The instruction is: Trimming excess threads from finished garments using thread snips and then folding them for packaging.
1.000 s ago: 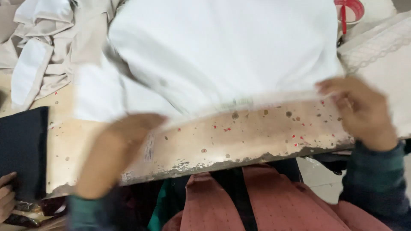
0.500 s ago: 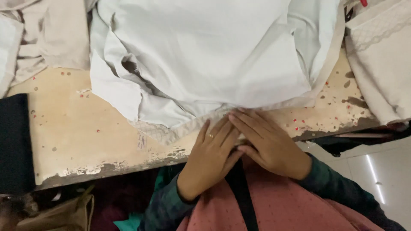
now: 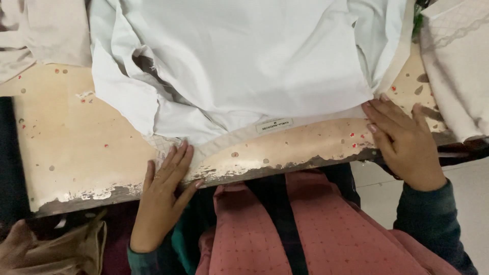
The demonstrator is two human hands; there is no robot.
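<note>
A large white garment [image 3: 244, 61] lies crumpled across a worn beige table [image 3: 66, 142], its hem band with a small sewn label [image 3: 274, 125] running along the near edge. My left hand [image 3: 165, 191] lies flat on the table's front edge, fingertips touching the left end of the hem. My right hand [image 3: 405, 140] lies flat at the right, fingers pressing on the hem's right end. Both hands have fingers stretched out and grip nothing.
Pale beige cloth [image 3: 35, 35] is piled at the back left, and a cream quilted fabric [image 3: 458, 66] lies at the right. A dark cloth [image 3: 7, 158] sits at the left edge. Below the table are a tan bag [image 3: 66, 249] and my pink garment [image 3: 326, 229].
Half a second ago both hands were together at the middle of the hem. They have slid apart, left hand to the left and right hand to the right, flattening the hem.
</note>
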